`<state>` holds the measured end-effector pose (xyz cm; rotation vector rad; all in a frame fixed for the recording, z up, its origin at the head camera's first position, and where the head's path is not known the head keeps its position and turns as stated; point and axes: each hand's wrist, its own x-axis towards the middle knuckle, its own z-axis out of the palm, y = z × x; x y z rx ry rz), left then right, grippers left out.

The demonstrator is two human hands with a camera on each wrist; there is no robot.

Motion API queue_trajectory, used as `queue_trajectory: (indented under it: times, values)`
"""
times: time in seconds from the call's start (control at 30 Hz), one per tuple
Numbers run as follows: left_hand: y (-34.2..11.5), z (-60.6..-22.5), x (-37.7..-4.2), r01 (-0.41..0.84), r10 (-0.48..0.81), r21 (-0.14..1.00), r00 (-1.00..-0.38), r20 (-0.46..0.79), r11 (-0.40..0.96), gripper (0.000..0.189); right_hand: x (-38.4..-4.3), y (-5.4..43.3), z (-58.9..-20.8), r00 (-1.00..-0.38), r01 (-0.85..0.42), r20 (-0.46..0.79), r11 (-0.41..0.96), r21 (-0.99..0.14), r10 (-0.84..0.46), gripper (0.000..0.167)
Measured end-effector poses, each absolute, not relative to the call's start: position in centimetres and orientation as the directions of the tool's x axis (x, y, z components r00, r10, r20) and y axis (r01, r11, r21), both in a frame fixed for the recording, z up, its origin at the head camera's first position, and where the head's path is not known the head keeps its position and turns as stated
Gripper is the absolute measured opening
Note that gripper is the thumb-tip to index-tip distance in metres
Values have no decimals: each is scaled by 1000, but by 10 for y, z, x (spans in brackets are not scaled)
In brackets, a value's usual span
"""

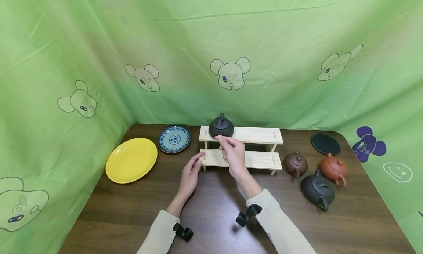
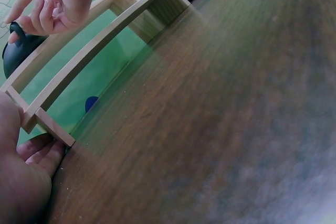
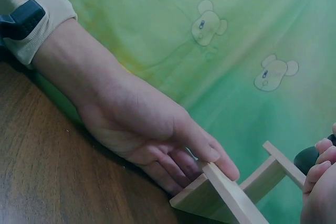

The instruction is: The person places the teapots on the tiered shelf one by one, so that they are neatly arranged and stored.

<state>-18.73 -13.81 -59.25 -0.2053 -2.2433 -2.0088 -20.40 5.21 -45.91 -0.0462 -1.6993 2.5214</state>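
Round black clay teapot [image 1: 220, 126]: spout far, handle near, pinched by right hand [image 1: 234, 155]; left hand [image 1: 190, 174] grips left end of pale two-tier wooden stand [image 1: 259, 159].

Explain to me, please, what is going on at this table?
A person is handling a round, matte black teapot on a pale wooden two-step stand. The right hand pinches its handle at the upper step's left end. The left hand touches the lower step's left end. To the right, on the dark brown wooden table, stand a round brown teapot, a reddish teapot and another black teapot. A round yellow plate and a blue patterned plate lie to the left.
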Motion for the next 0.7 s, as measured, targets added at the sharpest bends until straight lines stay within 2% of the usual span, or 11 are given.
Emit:
queue_trajectory:
  times: [0.23,0.4,0.6,0.7]
  values:
    - [-140,-599,-190,145,25,987,-989,143,68,34,-202,58,-460,-993,-58,13,-386,-921,119,9]
    - [-141,-597,-189,125,28,991,-992,123,55,34,-201,63,-460,-994,-58,17,-391,-919,109,16]
    - [-140,-593,-188,174,29,980,-985,172,98,35,-198,70,-460,-994,-67,27,-380,-923,110,14]
    - [-140,-593,-187,149,28,985,-989,147,90,35,-196,74,-459,-992,-80,37,-372,-925,121,11]
